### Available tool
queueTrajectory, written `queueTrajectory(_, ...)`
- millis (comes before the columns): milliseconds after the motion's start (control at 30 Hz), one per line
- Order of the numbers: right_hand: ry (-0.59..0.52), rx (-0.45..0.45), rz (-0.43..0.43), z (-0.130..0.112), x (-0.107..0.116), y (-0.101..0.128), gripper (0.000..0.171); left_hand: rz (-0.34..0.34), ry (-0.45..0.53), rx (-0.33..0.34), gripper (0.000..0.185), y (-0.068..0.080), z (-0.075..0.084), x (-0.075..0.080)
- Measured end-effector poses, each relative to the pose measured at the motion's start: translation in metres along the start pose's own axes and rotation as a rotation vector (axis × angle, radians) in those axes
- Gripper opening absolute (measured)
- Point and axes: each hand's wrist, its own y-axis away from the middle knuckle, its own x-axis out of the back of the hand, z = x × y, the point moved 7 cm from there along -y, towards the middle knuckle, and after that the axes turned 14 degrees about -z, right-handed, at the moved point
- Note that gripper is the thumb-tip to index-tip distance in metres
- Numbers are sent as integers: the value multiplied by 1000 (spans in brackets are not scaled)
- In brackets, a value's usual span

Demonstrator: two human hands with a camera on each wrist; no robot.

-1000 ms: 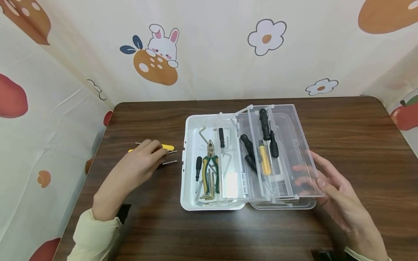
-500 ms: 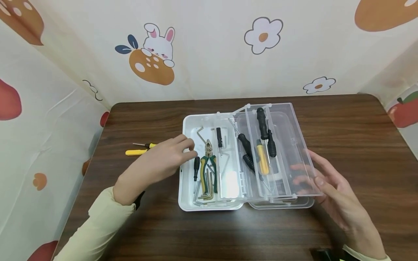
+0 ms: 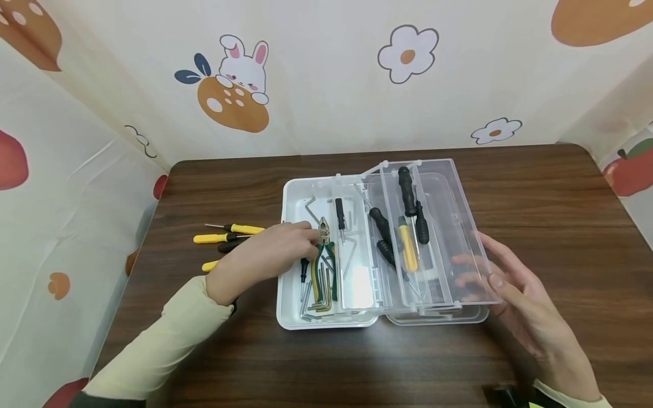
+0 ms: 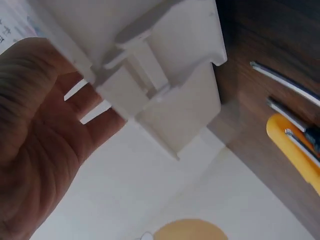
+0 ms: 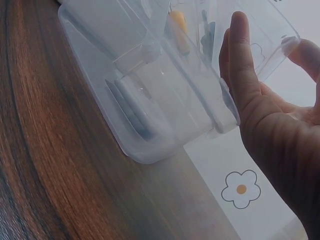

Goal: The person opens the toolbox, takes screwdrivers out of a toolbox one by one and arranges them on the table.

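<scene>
1. The wooden table (image 3: 510, 187) fills the lower half of the frame.
2. The toolbox (image 3: 291, 306) sits at centre, its clear fold-out tray (image 3: 461, 238) swung to the right; my right hand (image 3: 515, 300) rests against the tray's right edge, fingers straight and relaxed. Thin plastic — light and flexible, I judge.
3. My left hand (image 3: 265, 255) reaches into the white base; fingers curl at the pliers (image 3: 326, 266), but whether they grip I cannot tell.
4. The pliers lie left of centre — heavy, stiff steel; the green-and-yellow grips look the best hold.
5. Yellow-handled screwdrivers (image 3: 240, 229) lie at middle left.
</scene>
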Motion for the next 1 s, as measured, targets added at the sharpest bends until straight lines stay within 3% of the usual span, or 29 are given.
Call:
queueTrajectory(167,11,-32,21,-1,-1,-1,61,-28,77,37,22,-7,-3,-3)
queueTrajectory(400,10,-37,24,-1,-1,-1,61,-78,61,103,26,-13,-3,-8)
queueTrajectory(733,7,-42,28,-2,-1,0,61,-82,41,85,33,-14,-1,-9)
queueTrajectory(1000,-45,61,-43,0,0,0,61,-61,50,124,36,-6,3,-2)
